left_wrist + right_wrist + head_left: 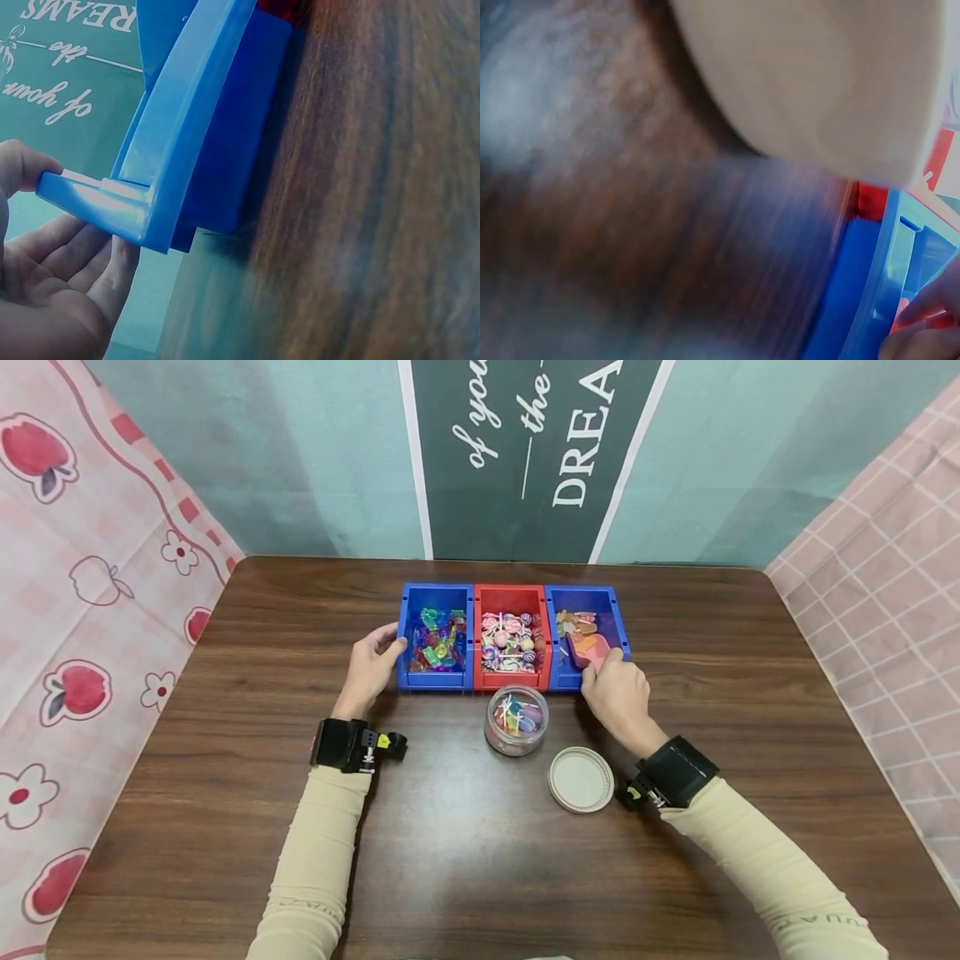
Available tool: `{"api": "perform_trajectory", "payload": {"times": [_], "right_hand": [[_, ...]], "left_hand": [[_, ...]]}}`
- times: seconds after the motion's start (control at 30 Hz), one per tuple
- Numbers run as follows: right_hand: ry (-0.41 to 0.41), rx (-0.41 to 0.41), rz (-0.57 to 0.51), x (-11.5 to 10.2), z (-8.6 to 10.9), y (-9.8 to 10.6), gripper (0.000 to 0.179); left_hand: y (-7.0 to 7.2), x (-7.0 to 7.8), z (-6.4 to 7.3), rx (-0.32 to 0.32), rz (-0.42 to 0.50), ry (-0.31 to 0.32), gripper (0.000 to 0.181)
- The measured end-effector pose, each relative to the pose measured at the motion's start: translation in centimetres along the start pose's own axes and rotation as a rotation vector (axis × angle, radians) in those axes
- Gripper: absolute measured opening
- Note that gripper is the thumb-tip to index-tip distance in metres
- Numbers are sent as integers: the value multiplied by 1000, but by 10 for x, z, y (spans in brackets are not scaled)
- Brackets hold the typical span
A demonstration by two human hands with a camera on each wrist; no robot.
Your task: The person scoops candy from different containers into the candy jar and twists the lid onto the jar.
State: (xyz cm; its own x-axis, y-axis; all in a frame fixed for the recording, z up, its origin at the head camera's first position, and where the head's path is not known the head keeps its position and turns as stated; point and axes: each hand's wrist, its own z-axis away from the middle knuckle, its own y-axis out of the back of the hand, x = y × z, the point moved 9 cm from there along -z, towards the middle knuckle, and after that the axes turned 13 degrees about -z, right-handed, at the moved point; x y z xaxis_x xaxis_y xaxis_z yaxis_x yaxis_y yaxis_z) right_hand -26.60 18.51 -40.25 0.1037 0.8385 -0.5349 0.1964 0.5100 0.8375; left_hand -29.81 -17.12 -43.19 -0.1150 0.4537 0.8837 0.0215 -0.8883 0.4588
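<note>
My left hand (369, 668) grips the left side of the left blue bin (437, 681), thumb on the rim and fingers beneath it in the left wrist view. This bin holds colourful translucent pieces. In my right hand (621, 693) is a pink-red scoop (588, 649), held by its handle and dipped into the right blue bin (566, 681). Small brown, orange and pink pieces (576, 622) lie there beside the scoop. Between the two stands a red bin (512, 680) full of lollipop-like pieces. The right wrist view shows only a few fingers (928, 311) at the blue rim.
A clear round jar (512, 745) with small colourful pieces inside stands open in front of the red bin. To its right, near my right wrist, an off-white lid (581, 779) lies on the wooden table (450, 860). A printed cloth (360, 468) hangs behind the table.
</note>
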Motion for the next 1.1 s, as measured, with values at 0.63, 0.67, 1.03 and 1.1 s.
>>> {"api": "perform_trajectory", "payload": {"times": [0.63, 0.67, 1.03, 1.1], "right_hand": [[-6, -29, 40, -3, -4, -1, 39], [-3, -25, 34, -2, -3, -1, 39], [-49, -51, -8, 2, -6, -3, 43], [-47, -58, 4, 1, -8, -4, 43]], "left_hand": [[0, -2, 0, -18, -31, 8, 42], [0, -2, 0, -16, -28, 6, 42], [1, -1, 1, -3, -31, 1, 41], [1, 0, 1, -2, -26, -3, 41]]}}
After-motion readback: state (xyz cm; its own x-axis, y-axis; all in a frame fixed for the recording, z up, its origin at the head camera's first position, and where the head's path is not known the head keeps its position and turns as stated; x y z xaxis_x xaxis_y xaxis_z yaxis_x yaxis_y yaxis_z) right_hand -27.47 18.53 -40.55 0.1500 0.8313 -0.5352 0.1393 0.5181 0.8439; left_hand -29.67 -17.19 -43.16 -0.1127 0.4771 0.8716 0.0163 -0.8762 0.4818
